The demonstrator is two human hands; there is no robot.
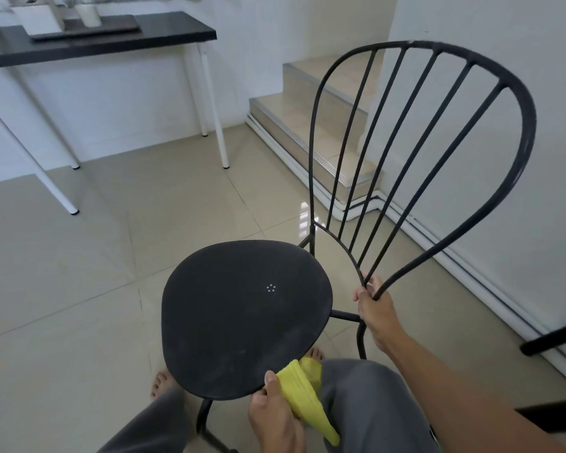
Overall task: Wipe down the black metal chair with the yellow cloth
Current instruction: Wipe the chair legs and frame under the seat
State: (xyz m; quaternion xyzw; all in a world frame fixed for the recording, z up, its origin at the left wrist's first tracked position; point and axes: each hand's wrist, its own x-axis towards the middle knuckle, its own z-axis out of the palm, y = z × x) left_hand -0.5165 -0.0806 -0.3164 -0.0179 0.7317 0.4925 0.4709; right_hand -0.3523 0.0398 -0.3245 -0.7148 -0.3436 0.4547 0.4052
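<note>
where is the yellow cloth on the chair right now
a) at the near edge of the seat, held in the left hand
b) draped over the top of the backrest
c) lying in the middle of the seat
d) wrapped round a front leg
a: the yellow cloth is gripped by the left hand against the near rim of the seat, while the right hand grips the base of the backrest.
</note>
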